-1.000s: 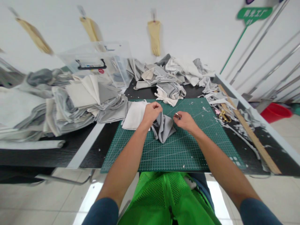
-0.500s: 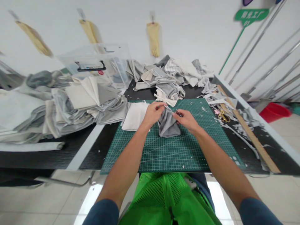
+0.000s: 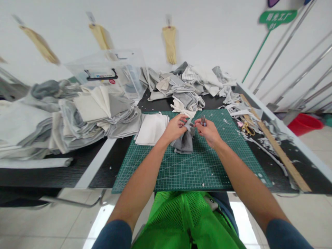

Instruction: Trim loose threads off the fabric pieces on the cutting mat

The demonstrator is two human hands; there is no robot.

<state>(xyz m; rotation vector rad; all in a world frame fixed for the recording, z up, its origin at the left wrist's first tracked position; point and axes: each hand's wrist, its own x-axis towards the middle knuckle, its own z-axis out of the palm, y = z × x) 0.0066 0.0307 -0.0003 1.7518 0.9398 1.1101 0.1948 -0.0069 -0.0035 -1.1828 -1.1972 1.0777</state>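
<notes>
Gray cloth: above the mid-part of the green mat (image 3: 166, 176), bunched (image 3: 184, 143); its long axis runs roughly near to far, loose end toward the near side.
Left hand: (image 3: 176, 128) pinches the cloth's far end, apparently to keep that edge raised and within reach of the other hand.
Right hand: (image 3: 209, 132) fingers curled around a small metal tool (image 3: 203, 120), probably leaving the fingertips usable; whether they grip the cloth, I cannot tell.
White cloth: (image 3: 151, 129) flat, left of the gray one.
Scissors: (image 3: 248, 130) right, on the desk (image 3: 103, 173).
</notes>
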